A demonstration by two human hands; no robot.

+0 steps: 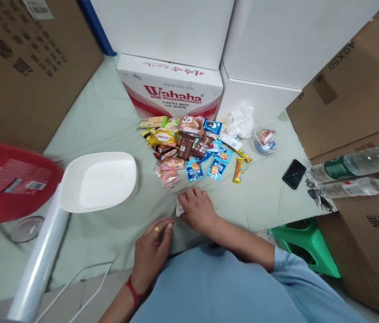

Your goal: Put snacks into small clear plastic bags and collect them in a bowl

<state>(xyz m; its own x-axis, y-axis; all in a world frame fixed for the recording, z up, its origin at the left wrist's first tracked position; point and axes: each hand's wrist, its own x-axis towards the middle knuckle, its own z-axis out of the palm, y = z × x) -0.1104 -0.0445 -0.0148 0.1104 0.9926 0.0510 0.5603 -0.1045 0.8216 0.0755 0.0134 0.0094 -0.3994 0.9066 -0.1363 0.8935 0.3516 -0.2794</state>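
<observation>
- One white packet (179, 209) on the worktop (259, 197), partly beneath the right grip (198, 209), fingers curled; whether pinched, I cannot tell.
- Left grip (150, 247) just beside, half open, nothing visible held.

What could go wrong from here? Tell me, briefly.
The right hand partly covers a small whitish item; pressing down might crush it. Reaching into the overlapping snack packets could scatter them. The keys lie near the right edge of the tablecloth and might get knocked off.
</observation>
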